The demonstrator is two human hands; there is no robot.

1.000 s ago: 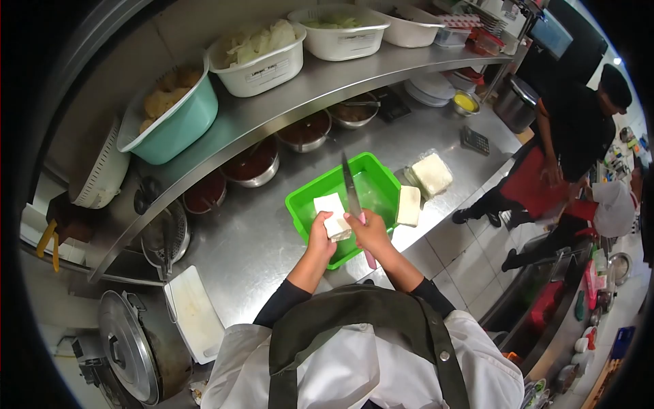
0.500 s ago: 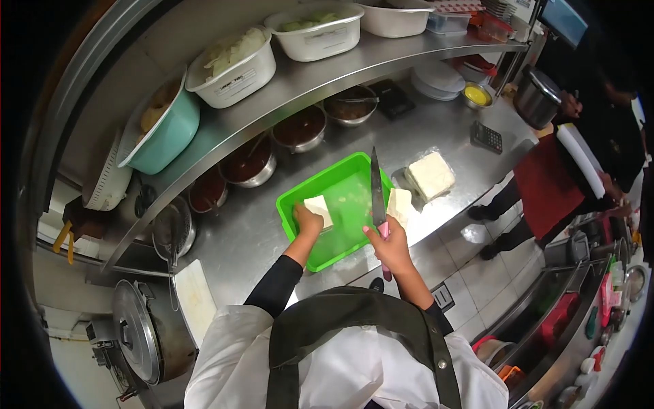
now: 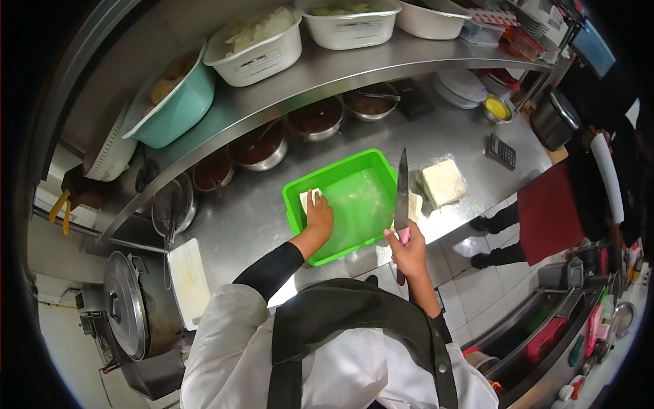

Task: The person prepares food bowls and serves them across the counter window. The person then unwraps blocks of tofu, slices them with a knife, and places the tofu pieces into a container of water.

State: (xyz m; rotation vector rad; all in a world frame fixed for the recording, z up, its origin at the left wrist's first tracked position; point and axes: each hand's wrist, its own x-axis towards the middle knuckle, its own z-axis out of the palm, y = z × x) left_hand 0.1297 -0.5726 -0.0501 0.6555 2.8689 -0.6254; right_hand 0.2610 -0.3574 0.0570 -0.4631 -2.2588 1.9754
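A kitchen knife (image 3: 402,194) with a pink handle is gripped in my right hand (image 3: 410,256), its blade pointing toward the shelf. My left hand (image 3: 320,217) is inside a green plastic tub (image 3: 293,211), with its fingers on a white block that looks like cheese (image 3: 310,198) in the far left corner. Small white crumbs lie on the tub's floor. Just right of the tub, a smaller white piece (image 3: 415,204) is partly hidden behind the knife. A larger white block (image 3: 443,181) sits beyond it on clear plastic wrap.
Metal bowls of red sauce (image 3: 259,146) line the back under a steel shelf (image 3: 327,78) holding white tubs (image 3: 253,58). A calculator (image 3: 501,151) lies at the right, a white cutting board (image 3: 189,281) at the left. Another person in a red apron (image 3: 552,215) stands at right.
My left hand has shifted with the white block toward the tub's far left corner. The knife stays in my right hand, still pointing up. The whole view has shifted slightly.
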